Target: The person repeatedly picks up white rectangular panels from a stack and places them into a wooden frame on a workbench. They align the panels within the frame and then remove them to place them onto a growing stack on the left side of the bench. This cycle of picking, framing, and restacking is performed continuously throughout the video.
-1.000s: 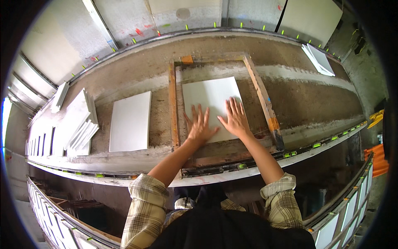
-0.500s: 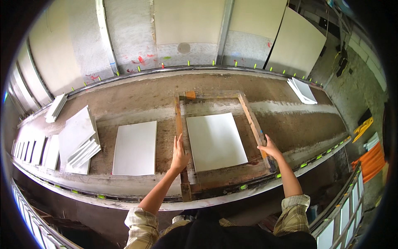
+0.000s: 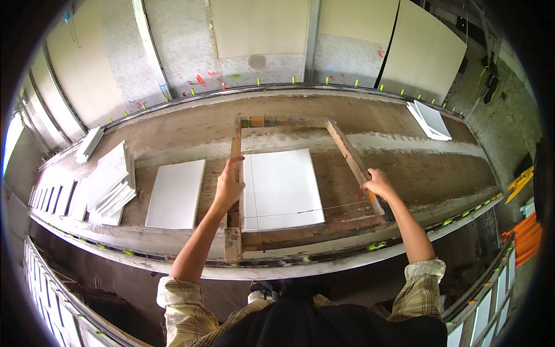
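A worn wooden frame [image 3: 315, 234] surrounds a large white sheet [image 3: 283, 185] on the long brown table, with thin straight lines showing across the sheet. My left hand [image 3: 229, 184] is closed around the frame's left bar, its thumb on the inner side. On the right bar, my right hand [image 3: 380, 184] grips near the near corner. Some fingertips of both hands are hidden by the bars. Whether the frame touches the table I cannot tell. Another white sheet or thin stack [image 3: 175, 195] lies just left of the frame.
Piled white sheets [image 3: 111, 188] lie at the left, and a smaller stack [image 3: 429, 120] at the far right. Yellow-green clips line the table's far rail [image 3: 272, 87] and near edge. Slatted racks holding white pieces [image 3: 483, 312] stand near me on both sides. Orange cloth [image 3: 527, 238] hangs at right.
My fingers have closed around the frame's side bars, where before they rested more openly against them. The frame has shifted slightly over the sheet. The whole view has moved a little too.
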### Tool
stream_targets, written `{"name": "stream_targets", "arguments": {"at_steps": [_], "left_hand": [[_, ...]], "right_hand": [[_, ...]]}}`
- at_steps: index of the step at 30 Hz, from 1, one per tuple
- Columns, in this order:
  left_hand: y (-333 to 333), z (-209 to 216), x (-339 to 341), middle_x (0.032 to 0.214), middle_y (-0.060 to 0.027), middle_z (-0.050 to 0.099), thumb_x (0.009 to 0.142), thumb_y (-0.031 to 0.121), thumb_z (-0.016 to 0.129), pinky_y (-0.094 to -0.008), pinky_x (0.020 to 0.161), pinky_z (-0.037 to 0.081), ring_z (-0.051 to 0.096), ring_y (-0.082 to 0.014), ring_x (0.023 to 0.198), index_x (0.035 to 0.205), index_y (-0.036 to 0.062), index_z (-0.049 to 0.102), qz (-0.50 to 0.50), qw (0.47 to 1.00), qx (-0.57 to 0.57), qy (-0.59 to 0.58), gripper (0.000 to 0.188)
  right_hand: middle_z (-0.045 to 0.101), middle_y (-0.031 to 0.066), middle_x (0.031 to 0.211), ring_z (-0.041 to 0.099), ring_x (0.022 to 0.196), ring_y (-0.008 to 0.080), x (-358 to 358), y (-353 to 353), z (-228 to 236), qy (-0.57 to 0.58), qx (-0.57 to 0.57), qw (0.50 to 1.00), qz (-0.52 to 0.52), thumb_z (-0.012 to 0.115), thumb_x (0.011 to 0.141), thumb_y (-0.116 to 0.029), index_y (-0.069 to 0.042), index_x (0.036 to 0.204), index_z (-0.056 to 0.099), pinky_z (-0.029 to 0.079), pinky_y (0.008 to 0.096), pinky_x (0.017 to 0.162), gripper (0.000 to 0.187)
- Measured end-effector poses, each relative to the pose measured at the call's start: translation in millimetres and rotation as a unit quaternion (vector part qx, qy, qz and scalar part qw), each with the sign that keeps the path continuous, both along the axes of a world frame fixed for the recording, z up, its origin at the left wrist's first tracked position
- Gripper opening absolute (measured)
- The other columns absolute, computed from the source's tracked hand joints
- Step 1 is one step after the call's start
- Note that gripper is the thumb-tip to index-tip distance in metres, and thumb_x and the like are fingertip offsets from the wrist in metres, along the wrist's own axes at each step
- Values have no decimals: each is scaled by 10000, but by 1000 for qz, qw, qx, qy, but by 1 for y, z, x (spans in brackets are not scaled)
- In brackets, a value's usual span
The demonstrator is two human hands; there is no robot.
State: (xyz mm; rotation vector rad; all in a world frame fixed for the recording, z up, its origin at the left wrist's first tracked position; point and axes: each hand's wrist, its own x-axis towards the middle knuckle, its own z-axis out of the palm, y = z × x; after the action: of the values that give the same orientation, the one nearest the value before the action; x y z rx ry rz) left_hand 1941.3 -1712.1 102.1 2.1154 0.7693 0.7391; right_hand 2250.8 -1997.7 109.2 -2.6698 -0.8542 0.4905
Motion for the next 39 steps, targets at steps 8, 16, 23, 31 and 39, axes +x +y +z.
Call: {"name": "stream_targets", "arguments": {"at_steps": [8,16,23,31,39], "left_hand": [[-102,-4,138,836,-113,538,592,-78,488,-350,697,434,529,-266,769,983,90,611,-70,994,77,-15,443],[-163,-71,202,818,-112,524,635,-105,487,-360,814,452,559,-277,942,891,68,598,-11,998,-44,-46,328],[-186,-76,207,1017,-178,516,647,-130,470,-390,878,412,539,-316,909,861,59,578,4,999,41,-34,304],[-181,-90,199,1125,-203,493,653,-136,462,-403,945,358,441,-371,1156,851,36,557,-42,996,61,43,280],[-218,-107,238,1380,-268,271,680,-104,475,-380,826,445,547,-361,1019,863,104,596,-15,998,59,-23,303]], "right_hand": [[431,209,1313,437,1199,318,144,-118,-25,17,91,994,-54,750,655,-121,51,1279,411,379,392,979,732],[513,201,1222,483,1144,330,197,-158,-57,-80,45,994,-62,791,630,-176,11,1252,455,417,423,940,731],[427,215,1291,412,1193,357,186,-175,-62,-73,80,993,-40,696,756,-211,19,1301,372,380,431,987,674],[351,287,1313,371,1208,407,180,-203,-80,-86,62,994,-16,649,793,-186,59,1311,322,358,425,1004,659],[438,227,1264,471,1120,342,191,-231,-43,-89,24,995,-39,632,813,-207,75,1297,353,457,395,877,626]]}}
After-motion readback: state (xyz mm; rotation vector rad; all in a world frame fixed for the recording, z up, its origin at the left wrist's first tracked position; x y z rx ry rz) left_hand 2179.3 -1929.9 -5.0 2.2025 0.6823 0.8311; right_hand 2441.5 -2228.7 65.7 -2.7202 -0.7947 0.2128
